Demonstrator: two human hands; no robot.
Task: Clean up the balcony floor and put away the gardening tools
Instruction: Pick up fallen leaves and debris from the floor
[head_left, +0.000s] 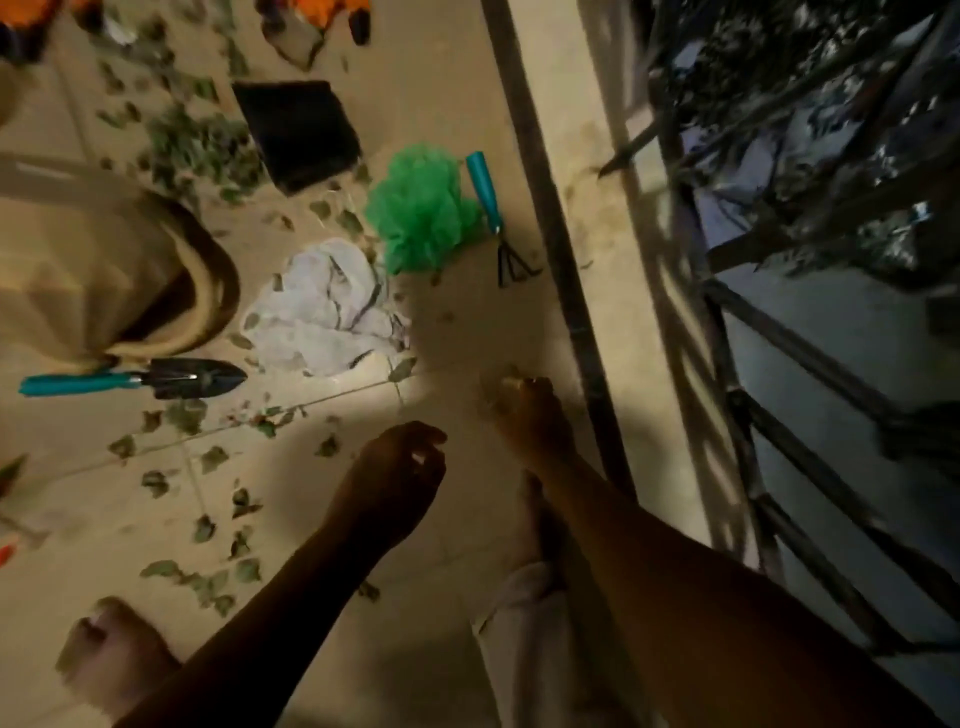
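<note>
Rake (492, 210) nr rail (551, 218) edge; trowel (156, 378) at pot (83, 270) rim.

A: What is the ground like?

B: A beige tiled floor (431, 597) crossed by thin pale grout lines (337, 397). A bright pool of light (374, 384) lies on its middle, and the rest is dimmer.

A: And on the right?

B: A dark narrow strip (545, 208) runs along the floor's edge, beside a raised beige ledge (613, 130) striped with bar shadows. Past it stands a black metal railing (810, 353). Between its bars show a bluish-grey surface (857, 332) below and dark foliage (779, 52).
</note>
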